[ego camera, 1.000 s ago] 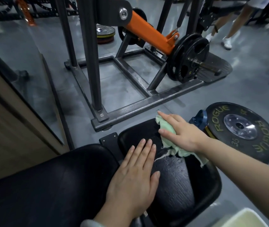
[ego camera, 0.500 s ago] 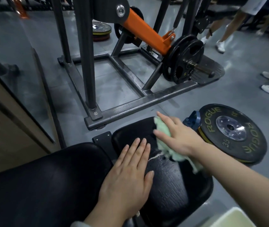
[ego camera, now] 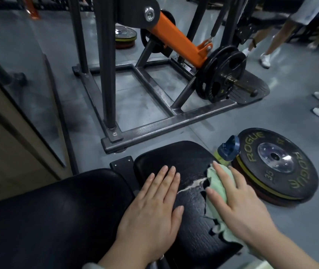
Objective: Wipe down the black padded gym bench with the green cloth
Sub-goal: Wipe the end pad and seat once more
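Observation:
The black padded gym bench (ego camera: 176, 158) fills the lower part of the view, with a small cracked seat pad in front and a larger back pad (ego camera: 48, 216) at the lower left. My left hand (ego camera: 154, 206) lies flat with straight fingers on the seat pad's left side. My right hand (ego camera: 236, 202) presses the light green cloth (ego camera: 216, 186) flat against the pad's right edge, beside a pale tear in the upholstery. Most of the cloth is hidden under my palm; a ragged end shows near my wrist.
A stack of weight plates marked ROGUE (ego camera: 277, 166) lies on the floor right of the bench, with a blue-capped bottle (ego camera: 228, 149) beside it. A steel machine frame (ego camera: 166, 121) with an orange arm and loaded plates stands ahead. Other people's legs are at the far right.
My right hand has slid the cloth from the pad's far middle towards its right edge and nearer to me. My left hand has stayed flat on the pad.

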